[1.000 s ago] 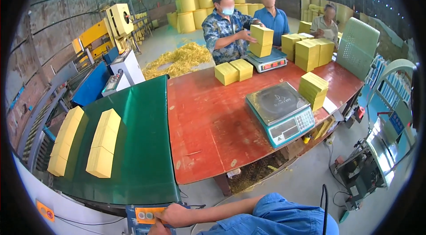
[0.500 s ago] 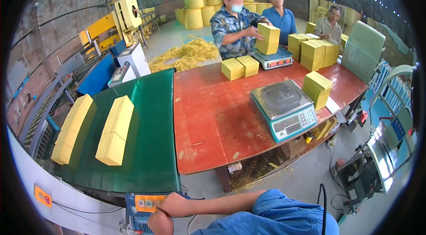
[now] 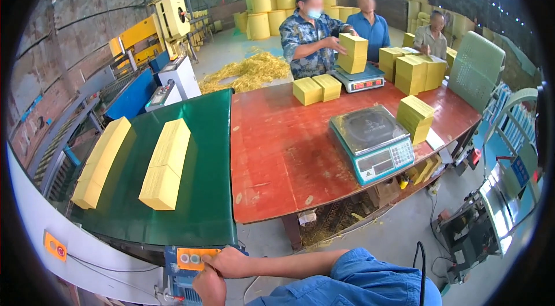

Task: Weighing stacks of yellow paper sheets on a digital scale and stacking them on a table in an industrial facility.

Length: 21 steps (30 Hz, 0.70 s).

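Observation:
At the lower edge, my right hand [image 3: 228, 262] is curled over the right end of an orange button panel [image 3: 193, 258] on a blue control box [image 3: 171, 273]. Just below it, touching or nearly so, my left hand [image 3: 209, 286] is bent closed, its fingers mostly hidden. Anything inside either hand does not show. Beyond the box lies a green conveyor belt [image 3: 208, 190] carrying two long rows of yellow paper stacks, the left row [image 3: 101, 164] and the right row [image 3: 166, 164].
A red table [image 3: 277, 161] adjoins the belt, bearing a scale [image 3: 373, 144] and a yellow stack [image 3: 415, 118]. Across it, a masked person [image 3: 312, 40] holds a yellow block [image 3: 352, 52] at a second scale [image 3: 358, 78]. Two more people stand behind. A red button [image 3: 60, 251] sits at left.
Both paper rows have moved right on the green belt, toward the red table. The view has shifted slightly. My hands stay at the button panel.

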### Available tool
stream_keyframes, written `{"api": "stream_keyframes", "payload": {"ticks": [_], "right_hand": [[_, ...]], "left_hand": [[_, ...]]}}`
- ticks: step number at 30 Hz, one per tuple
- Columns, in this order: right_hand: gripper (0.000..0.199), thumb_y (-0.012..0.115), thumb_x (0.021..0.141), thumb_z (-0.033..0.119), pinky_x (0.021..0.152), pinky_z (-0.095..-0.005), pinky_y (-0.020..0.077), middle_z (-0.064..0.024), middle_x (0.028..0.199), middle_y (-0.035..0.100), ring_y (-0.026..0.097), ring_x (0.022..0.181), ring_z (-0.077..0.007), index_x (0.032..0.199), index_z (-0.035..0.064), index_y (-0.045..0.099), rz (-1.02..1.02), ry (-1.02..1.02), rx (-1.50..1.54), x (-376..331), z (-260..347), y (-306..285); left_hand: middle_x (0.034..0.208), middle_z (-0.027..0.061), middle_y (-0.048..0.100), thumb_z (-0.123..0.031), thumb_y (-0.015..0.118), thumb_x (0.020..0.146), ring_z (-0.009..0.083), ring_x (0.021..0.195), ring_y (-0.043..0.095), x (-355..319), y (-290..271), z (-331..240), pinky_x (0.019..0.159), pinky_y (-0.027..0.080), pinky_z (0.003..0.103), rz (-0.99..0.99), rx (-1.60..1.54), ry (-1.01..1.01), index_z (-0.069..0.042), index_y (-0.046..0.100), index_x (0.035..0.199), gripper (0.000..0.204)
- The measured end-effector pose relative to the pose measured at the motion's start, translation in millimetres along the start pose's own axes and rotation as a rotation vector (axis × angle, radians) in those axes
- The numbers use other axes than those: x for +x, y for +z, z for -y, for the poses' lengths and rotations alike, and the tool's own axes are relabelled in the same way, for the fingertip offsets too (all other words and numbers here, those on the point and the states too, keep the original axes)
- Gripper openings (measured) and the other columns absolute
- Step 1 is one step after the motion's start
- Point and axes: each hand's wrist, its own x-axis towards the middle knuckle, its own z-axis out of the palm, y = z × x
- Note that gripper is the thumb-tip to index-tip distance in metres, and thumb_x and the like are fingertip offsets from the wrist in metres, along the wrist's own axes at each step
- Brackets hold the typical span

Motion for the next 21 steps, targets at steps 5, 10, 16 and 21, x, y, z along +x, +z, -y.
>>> {"api": "stream_keyframes", "payload": {"ticks": [5,10,16,21], "right_hand": [[0.035,0.062,0.085,0.023,0.054,-0.0472,0.0526,-0.0149,0.071,0.067,0.069,0.066,-0.0354,0.117,0.0108,0.057,0.181,0.082,-0.123,6.6,3.4,-0.4],[0.03,0.061,0.088,0.028,0.052,-0.0462,0.0528,-0.0134,0.067,0.068,0.068,0.06,-0.0331,0.114,0.0127,0.061,0.074,0.084,-0.157,9.0,-2.2,-11.7],[0.024,0.063,0.088,0.023,0.048,-0.0433,0.0517,-0.0124,0.061,0.065,0.067,0.055,-0.0298,0.109,0.0121,0.063,-0.045,-0.037,-0.103,16.1,7.1,-2.1],[0.025,0.062,0.086,0.026,0.047,-0.0427,0.0518,-0.0112,0.06,0.064,0.065,0.052,-0.0296,0.106,0.0113,0.061,-0.077,-0.018,-0.15,12.2,-1.0,-7.8]], "left_hand": [[0.065,0.0145,0.066,-0.012,0.059,0.087,0.0347,0.056,0.065,-1.3,-11.7,4.9,0.047,0.048,0.048,-0.081,-0.017,0.146,0.001,0.061,0.098,0.018],[0.071,0.0167,0.068,-0.012,0.057,0.081,0.0352,0.068,0.069,13.8,-13.5,-0.5,0.057,0.053,0.05,-0.026,-0.144,0.104,-0.006,0.067,0.079,0.012],[0.068,0.0141,0.067,-0.007,0.055,0.082,0.0314,0.06,0.067,3.9,-37.7,5.1,0.05,0.052,0.041,-0.041,-0.044,0.126,0.007,0.061,0.1,0.023],[0.07,0.0158,0.067,-0.009,0.056,0.081,0.0345,0.061,0.067,14.6,-22.8,3.7,0.053,0.052,0.047,-0.063,-0.155,0.158,0.0,0.065,0.086,0.014]]}}
